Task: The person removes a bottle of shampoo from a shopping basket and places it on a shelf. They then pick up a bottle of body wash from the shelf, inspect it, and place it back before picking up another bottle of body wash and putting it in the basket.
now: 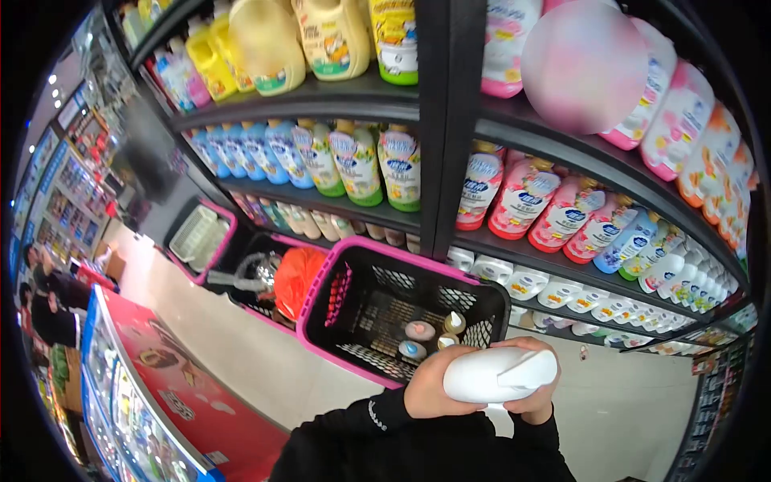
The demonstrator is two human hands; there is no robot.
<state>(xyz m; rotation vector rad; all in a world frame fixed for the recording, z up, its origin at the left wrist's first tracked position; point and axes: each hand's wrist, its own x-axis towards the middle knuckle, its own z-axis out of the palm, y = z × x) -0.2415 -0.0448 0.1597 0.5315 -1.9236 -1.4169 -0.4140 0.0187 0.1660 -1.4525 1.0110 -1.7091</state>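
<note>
A white plastic bottle (pixel 499 375) is held up in front of my body, seen mostly from its top end. My left hand (pixel 432 387) wraps around its left side. On its right side, my right hand (pixel 541 404) closes around it, with part of the fingers hidden behind the bottle. Just beyond my hands stands a black basket (pixel 321 309) with a pink rim. Several bottles with caps or pumps stand in the basket, among them one with a pink top (pixel 419 330) and one with a blue top (pixel 412 349).
Black shelves (pixel 321 108) ahead carry rows of bottles in blue, green, pink and white. Left of the basket are a red bag (pixel 299 281) and another pink-rimmed basket (pixel 201 241). A red-sided display freezer (pixel 177 377) stands at the lower left, with people beyond it.
</note>
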